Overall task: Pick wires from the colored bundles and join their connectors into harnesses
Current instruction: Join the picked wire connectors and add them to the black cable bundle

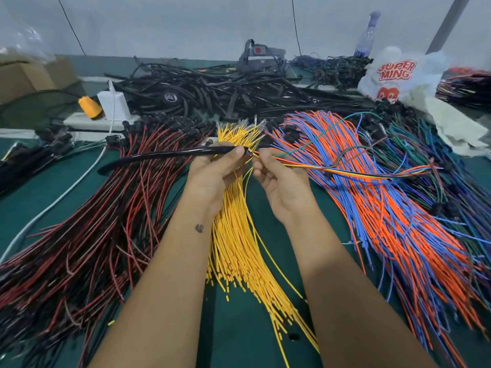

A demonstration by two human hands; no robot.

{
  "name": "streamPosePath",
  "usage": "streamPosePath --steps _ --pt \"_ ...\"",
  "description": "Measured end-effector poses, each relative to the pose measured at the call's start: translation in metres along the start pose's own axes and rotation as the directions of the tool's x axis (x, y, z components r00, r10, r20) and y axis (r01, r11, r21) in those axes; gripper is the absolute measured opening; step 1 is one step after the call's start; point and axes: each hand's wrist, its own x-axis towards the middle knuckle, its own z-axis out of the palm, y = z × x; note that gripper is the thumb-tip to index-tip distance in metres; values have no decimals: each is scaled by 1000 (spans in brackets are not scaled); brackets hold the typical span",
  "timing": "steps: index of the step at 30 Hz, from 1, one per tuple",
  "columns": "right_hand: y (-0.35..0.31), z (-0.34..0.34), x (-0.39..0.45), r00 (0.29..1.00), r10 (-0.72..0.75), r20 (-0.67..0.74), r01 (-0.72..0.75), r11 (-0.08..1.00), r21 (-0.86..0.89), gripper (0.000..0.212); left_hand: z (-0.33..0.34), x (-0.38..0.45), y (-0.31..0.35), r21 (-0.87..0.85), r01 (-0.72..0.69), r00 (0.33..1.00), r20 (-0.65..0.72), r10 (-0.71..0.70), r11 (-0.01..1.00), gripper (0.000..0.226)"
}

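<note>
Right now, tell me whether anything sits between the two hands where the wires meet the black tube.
Nothing visible. The left hand holds the black tube by its end; the right hand pinches the mixed wires right at that end.

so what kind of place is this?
Likely a wire-harness assembly bench in a small workshop: sorted bundles of yellow wires and orange-and-blue wires on a green table, with a pile of black sleeved harnesses behind.

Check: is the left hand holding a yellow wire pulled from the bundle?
No, the left hand grips the end of a black sleeve, while the yellow bundle lies on the table beneath.
</note>
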Motion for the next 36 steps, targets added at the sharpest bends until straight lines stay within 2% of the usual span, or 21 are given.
streamPosePath --steps 2,4,5,11,19,31,36 --pt "0 0 2 1000 11 19 -11 1000 9 12 0 1 1 -9 9 1000 1 -9 1000 9" --pt "0 0 4 999 23 45 -23 1000 11 12 -1 2 0 -21 17 1000 11 -16 1000 33" --pt "-1 -1 4 998 26 58 -26 1000 11 12 -2 3 0 -29 19 1000 19 -18 999 36" --pt "-1 -4 4 998 13 65 -12 1000 -9 10 -3 5 0 -68 50 999 17 -49 996 9" --pt "0 -4 3 998 -56 26 58 997 -59 12 -1 2 1 -43 24 999 44 -22 999 10" --pt "1 -6 6 994 -97 -40 97 995 -22 15 -2 3 0 -80 20 997 73 -15 997 13" --pt "1 -4 5 994 -107 -28 106 994 -33 17 -1 4 -1 -80 34 999 33 -32 996 4"
